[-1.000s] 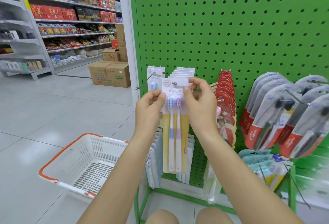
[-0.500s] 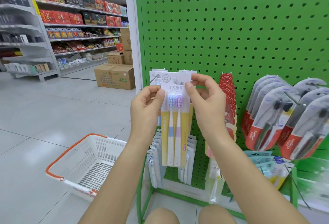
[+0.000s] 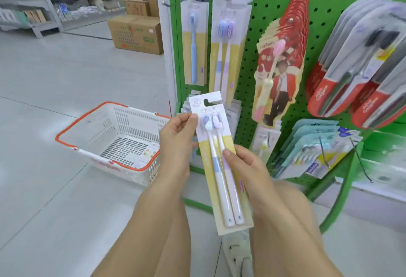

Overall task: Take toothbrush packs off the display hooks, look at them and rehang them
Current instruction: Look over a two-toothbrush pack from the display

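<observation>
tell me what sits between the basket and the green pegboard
In the head view, the left hand pinching the toothbrush pack sits between the basket and pegboard.

Head view: I see the twin toothbrush pack [image 3: 220,162] off the hooks, tilted, held in front of the green pegboard [image 3: 274,41]. Left hand [image 3: 176,142] pinches its upper left edge; right hand [image 3: 243,166] grips its right side, thumb on the front. White basket [image 3: 114,138] with orange rim sits on the floor [image 3: 55,83] at left.
</observation>
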Motion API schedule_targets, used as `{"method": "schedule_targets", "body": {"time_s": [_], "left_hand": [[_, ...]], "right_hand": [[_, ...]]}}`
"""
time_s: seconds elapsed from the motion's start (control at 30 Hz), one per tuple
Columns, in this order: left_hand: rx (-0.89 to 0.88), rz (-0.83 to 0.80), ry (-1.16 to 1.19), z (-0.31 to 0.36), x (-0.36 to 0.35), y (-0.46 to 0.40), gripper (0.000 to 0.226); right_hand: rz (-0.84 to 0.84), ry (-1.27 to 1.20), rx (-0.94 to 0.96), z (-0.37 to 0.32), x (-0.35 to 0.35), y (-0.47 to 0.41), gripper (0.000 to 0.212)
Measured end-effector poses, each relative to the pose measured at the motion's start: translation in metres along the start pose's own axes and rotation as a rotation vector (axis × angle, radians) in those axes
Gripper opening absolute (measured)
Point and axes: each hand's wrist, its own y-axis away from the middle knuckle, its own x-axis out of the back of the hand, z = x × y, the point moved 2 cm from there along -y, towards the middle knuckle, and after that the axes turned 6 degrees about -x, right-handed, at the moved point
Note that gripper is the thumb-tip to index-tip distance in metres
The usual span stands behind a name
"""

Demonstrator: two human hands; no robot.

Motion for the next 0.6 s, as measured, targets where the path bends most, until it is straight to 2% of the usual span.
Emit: {"method": "schedule_targets", "body": {"time_s": [0.07, 0.17, 0.27, 0.43, 0.6], "left_hand": [[0.054, -0.015, 0.008, -0.019, 0.000, 0.004, 0.014], [0.169, -0.077, -0.002, -0.044, 0.002, 0.010, 0.020], [0.271, -0.108, -0.009, -0.067, 0.006, 0.016, 0.019], [0.328, -0.076, 0.043, -0.080, 0.013, 0.009, 0.011], [0.298, -0.051, 0.049, -0.083, 0.016, 0.018, 0.015]], "right_hand": [[0.040, 0.001, -0.049, 0.015, 0.000, -0.003, 0.019], [0.097, 0.004, -0.110, 0.034, 0.001, -0.011, 0.039], [0.124, -0.030, -0.188, 0.051, 0.005, -0.020, 0.018], [0.111, -0.084, -0.227, 0.057, 0.004, -0.027, 0.017], [0.049, -0.008, -0.134, 0.061, 0.007, -0.016, 0.013]]}}
